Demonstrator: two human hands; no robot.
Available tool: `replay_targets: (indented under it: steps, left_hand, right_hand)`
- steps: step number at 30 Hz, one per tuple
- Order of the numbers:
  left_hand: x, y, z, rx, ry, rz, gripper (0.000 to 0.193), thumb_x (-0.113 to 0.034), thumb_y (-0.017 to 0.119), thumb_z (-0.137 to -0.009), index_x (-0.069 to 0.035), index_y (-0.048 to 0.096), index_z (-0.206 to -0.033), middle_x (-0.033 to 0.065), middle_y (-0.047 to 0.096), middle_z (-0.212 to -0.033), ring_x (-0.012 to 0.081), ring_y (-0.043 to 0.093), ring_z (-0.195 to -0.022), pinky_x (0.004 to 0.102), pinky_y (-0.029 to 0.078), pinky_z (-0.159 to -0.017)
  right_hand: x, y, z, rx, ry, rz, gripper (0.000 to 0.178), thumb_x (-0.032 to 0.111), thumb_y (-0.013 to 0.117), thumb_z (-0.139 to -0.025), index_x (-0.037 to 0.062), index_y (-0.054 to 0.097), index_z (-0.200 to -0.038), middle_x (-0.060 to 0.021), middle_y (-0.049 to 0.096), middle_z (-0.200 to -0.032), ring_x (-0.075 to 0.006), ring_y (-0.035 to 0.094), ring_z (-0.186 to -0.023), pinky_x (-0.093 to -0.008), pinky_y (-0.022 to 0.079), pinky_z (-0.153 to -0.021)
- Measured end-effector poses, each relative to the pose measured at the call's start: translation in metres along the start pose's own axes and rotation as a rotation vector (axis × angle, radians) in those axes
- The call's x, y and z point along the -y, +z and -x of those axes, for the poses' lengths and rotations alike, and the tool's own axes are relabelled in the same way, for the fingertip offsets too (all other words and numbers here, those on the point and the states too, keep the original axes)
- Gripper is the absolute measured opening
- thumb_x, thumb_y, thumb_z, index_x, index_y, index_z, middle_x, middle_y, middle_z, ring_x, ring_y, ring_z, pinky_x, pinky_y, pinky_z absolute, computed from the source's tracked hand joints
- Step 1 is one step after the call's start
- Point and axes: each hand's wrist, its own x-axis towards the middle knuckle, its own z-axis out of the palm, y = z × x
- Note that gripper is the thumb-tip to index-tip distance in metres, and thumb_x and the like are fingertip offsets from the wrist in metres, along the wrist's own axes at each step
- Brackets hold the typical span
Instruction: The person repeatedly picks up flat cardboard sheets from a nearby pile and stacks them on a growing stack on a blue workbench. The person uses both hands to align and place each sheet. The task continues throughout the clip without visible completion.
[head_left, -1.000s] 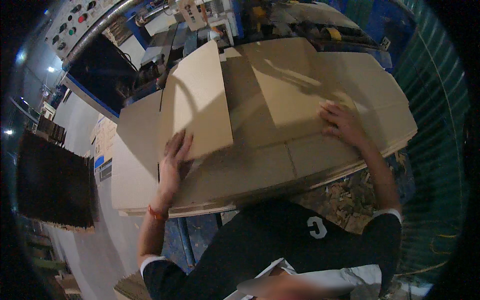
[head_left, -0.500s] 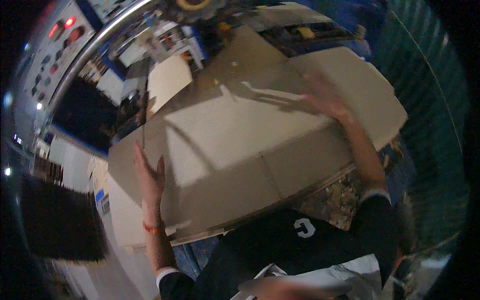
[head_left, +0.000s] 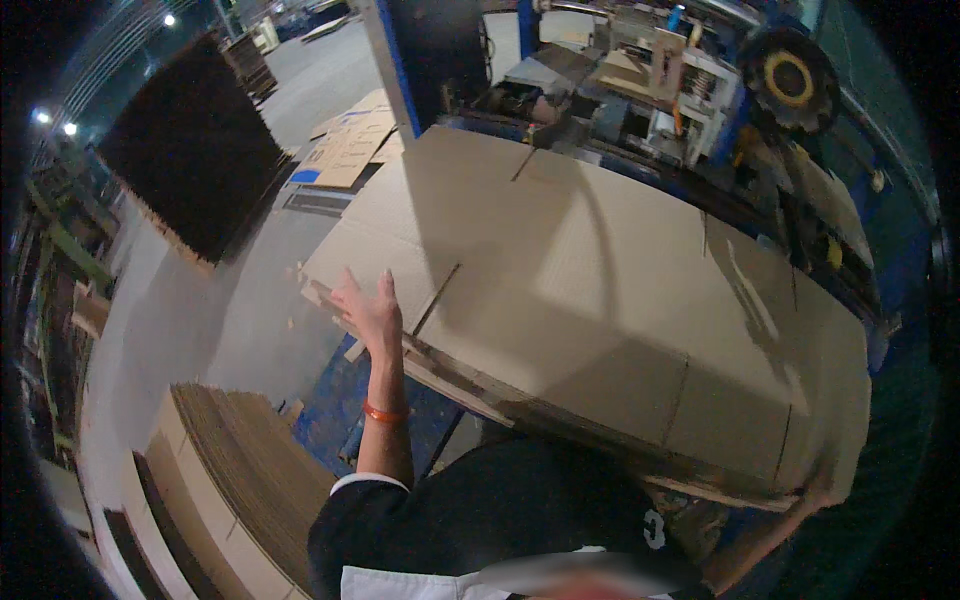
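A large brown cardboard sheet point(head_left: 560, 240) with slots and creases lies flat in front of me. More cardboard layers show under its near edge. My left hand point(head_left: 372, 315) is over the sheet's near left corner, thumb and fingers spread, with nothing in it; whether it touches the board I cannot tell. At the near right corner my right hand point(head_left: 822, 487) is against the sheet's edge, its fingers blurred and partly lost against the board.
Beyond the sheet stands a machine point(head_left: 650, 90) with a dark yellow-centred wheel point(head_left: 790, 78). A stack of cardboard point(head_left: 235, 470) is at the lower left. Farther off are a tall dark stack point(head_left: 195, 155) and printed cardboard sheets point(head_left: 350, 145). A green corrugated surface lies on the right.
The view has swung left. My right hand has gone from above the sheet to its near right corner. My left hand is still spread, near the left end.
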Motion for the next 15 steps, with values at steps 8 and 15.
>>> replay_targets:
  steps: [8,15]
  left_hand:
    - [-0.037,-0.049,-0.022,-0.117,0.005,1.127,0.07,-0.013,0.06,-0.082,-0.004,0.016,-0.136,0.0201,0.027,-0.135,0.0298,0.033,-0.123,0.0407,0.032,-0.097]
    - [-0.02,-0.037,-0.051,0.341,-0.294,1.07,0.022,-0.01,0.064,-0.076,-0.005,0.048,-0.091,0.0061,0.054,-0.083,0.0163,0.052,-0.08,0.0277,0.041,-0.064]
  right_hand:
    - [-0.016,-0.031,-0.048,-0.035,0.307,-0.968,0.052,0.031,0.05,-0.087,-0.0024,0.042,-0.127,-0.0149,0.049,-0.125,-0.0281,0.047,-0.111,-0.0418,0.038,-0.094]
    - [0.093,-0.144,0.006,0.039,0.022,-0.84,0.045,0.017,0.054,-0.084,-0.0011,0.046,-0.124,-0.0128,0.044,-0.129,-0.0269,0.047,-0.109,-0.0391,0.037,-0.094]
